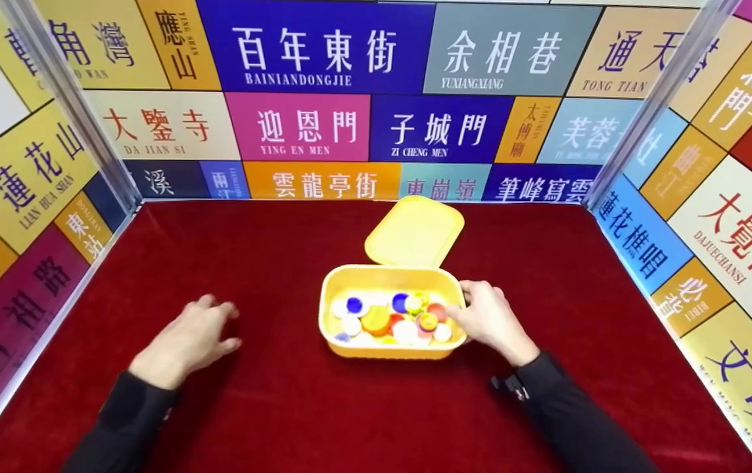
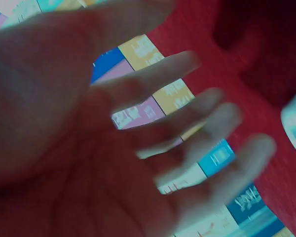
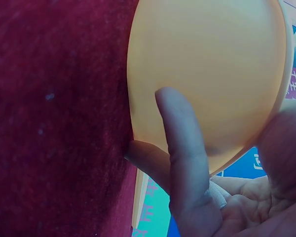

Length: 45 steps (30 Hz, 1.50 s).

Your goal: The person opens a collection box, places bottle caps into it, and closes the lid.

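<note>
A yellow rectangular plastic box (image 1: pixel 389 351) with rounded corners stands on the dark red cloth. Inside lie several round bottle caps (image 1: pixel 376 320) in white, blue, orange, yellow and red. My right hand (image 1: pixel 491 318) grips the box's right end, thumb at the rim and fingers against the outside wall, as the right wrist view shows. A small pale piece (image 3: pixel 218 192) shows among those fingers; its kind is unclear. Left of the box, my left hand (image 1: pixel 188 338) hovers over the cloth, fingers spread and holding nothing.
A yellow lid (image 1: pixel 415 230) lies on the cloth just behind the box. Panels printed with Chinese place names (image 1: pixel 297 128) wall the back and both sides. Metal posts (image 1: pixel 80 105) stand at the back corners. A pale rounded thing (image 2: pixel 295 123) edges into the left wrist view.
</note>
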{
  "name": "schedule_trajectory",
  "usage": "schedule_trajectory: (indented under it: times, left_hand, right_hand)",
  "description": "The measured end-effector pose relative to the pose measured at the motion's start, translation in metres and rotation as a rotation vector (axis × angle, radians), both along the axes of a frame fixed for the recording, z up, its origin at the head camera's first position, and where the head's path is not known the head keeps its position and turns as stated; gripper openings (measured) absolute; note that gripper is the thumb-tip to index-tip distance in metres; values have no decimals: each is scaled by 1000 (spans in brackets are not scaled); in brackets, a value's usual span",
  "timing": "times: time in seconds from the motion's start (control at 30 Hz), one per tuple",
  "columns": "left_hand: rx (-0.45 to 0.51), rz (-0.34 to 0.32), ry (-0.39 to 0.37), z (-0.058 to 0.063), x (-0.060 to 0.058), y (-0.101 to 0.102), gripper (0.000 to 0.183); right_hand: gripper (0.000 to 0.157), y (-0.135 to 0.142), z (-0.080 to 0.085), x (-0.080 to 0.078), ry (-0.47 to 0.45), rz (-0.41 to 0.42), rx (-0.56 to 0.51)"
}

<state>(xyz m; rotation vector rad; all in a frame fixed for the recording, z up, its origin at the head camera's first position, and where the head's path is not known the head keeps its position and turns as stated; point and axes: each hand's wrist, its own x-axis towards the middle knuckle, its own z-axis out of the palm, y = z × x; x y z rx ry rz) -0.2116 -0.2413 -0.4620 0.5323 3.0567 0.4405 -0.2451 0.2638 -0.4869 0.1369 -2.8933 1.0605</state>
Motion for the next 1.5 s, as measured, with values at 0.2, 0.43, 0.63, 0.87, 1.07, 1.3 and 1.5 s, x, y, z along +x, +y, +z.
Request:
schedule_trajectory:
  times: [0.2,0.43,0.63,0.87,1.07,1.3,1.5]
  left_hand:
    - [-38,12,-72,-3,3,-25,40]
    - [-1,-3,-7,-9,3,-34,17]
    - [-7,-25,37,-11,3,-35,18]
    - [-2,-37,38,-10,2,-35,18]
    - [74,-87,209,-3,-5,-18,20]
    - [206,-199,401,11,-21,27,21]
    - [252,-292,477,19,-34,73,16]
  right_hand:
    - [36,0,0,-1,-6,3,-4]
    - [37,1,0,0,-4,2,-13]
    - [38,1,-1,0,-8,-3,-1]
    - [42,1,-2,-1,-12,7,-14]
    - [37,2,-3,-1,-9,9,-20]
    - [38,2,-3,-2,-6,7,-17]
    - [39,0,-2,-1,-13,0,-14]
